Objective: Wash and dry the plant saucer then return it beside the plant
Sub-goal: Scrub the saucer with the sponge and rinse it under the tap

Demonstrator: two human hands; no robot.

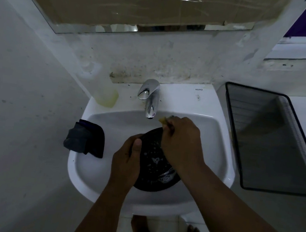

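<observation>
— Looking at the white ceramic basin [220, 141], where would you say the round black plastic plant saucer [153, 159] sits?

— Inside the bowl, toward the near rim and below the chrome tap [151, 98], tilted up on its edge with suds flecking its dark face. A round thing has no long axis to speak of; the tilt is what counts, its face turned up toward the person.

— And the hands?

— The left hand [125, 161] grips the saucer's left rim, thumb laid over the face, fingers curled behind. The right hand [181, 143] is on the tap side of the saucer, folded round a yellow sponge [164, 120] that pokes out just under the spout, its heel across the saucer's upper right edge.

— So which one does the work next?

— My guess is the right, since it has the sponge and lies over the face already; the left only steadies. No water is running that I can see, so rinsing looks not yet begun.

— Anything for drying?

— A dark folded cloth [88, 139] hangs over the basin's left rim (nearer the left hand, well apart from the right). A black wire-mesh basket [304, 167] stands off the basin's right side.
</observation>
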